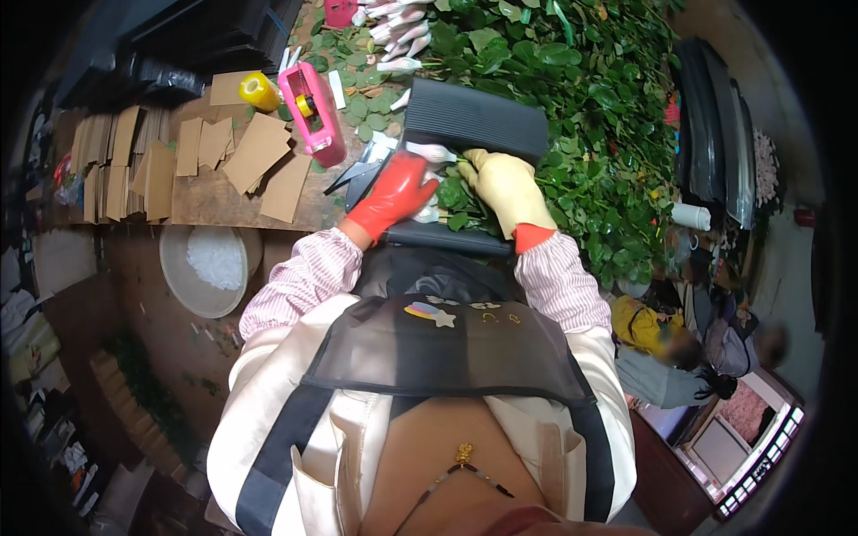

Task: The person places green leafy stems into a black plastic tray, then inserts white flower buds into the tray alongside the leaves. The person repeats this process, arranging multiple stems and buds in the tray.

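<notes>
My left hand [395, 195], in a red glove, is blurred over a black corrugated holder, just below a white-netted flower bud [432, 153]. Whether its fingers grip anything is unclear. In a pale yellow glove, my right hand [507, 189] has thumb and fingers closed on the green stem of that flower, right behind the bud. The holder's raised ribbed panel [478, 116] stands just beyond both hands. Green leaves [458, 201] and another pale bud [429, 213] lie between my hands, partly covered. Scissors [357, 172] rest beside my left hand.
Leafy stems [608, 170] heap up on the right, with several netted buds [399, 31] at the back. A pink tape dispenser [312, 116], yellow tape roll [258, 91] and cardboard pieces [257, 157] occupy the left. Below the table's edge sits a round tub [170, 277]. People [648, 330] are at right.
</notes>
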`<state>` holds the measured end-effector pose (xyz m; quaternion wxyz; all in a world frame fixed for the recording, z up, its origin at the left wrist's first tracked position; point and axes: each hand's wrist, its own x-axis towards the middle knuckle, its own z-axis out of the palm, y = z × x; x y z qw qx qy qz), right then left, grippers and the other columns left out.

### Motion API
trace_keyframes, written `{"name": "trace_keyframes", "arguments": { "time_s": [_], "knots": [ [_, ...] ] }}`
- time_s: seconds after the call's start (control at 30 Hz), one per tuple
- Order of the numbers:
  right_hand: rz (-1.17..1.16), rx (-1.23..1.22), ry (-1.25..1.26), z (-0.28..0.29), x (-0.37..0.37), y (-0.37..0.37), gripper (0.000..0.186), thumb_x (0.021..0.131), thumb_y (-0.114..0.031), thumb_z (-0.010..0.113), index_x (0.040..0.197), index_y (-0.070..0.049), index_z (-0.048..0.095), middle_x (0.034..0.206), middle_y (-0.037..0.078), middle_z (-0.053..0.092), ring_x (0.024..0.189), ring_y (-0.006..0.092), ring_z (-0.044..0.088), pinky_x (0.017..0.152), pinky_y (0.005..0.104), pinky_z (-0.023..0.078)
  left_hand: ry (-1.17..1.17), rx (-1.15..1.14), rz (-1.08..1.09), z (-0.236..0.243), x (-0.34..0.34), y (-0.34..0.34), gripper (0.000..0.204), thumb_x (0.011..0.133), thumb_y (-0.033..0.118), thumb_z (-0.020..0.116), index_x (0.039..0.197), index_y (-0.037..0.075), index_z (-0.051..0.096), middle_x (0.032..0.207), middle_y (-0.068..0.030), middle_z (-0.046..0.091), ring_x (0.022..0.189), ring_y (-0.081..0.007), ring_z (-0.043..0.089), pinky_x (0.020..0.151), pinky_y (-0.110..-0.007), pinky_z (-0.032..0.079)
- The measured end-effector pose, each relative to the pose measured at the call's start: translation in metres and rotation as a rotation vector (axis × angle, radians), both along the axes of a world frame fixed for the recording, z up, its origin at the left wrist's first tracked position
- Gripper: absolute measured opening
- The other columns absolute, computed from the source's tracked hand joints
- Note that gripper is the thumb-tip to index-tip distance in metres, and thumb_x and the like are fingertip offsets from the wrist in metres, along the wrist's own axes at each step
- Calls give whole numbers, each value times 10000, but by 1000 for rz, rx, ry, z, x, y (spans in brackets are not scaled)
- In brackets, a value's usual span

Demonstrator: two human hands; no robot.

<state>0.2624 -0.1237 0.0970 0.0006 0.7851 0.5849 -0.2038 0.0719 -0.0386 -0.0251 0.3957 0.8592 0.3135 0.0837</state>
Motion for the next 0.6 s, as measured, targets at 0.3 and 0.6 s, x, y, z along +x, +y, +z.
{"name": "trace_keyframes", "arguments": {
  "time_s": [0.3,0.6],
  "knots": [
    [14,-82,-95,-41,1,7,354,1033,-399,540,1197,-161,744,969,152,775,917,354,748,823,507,576,-357,-326,514,6,3,-7,438,992,393,712,1154,-11,665,1023,-204,689,934,-343,648,883,-419,515],
    [47,-80,-49,-49,9,7,336,1009,-381,565,1163,-153,759,988,125,776,948,345,741,857,472,576,-570,-523,818,-5,-48,14,249,1003,271,691,992,27,646,833,-97,655,811,-194,627,740,-376,505]
  ]
}}
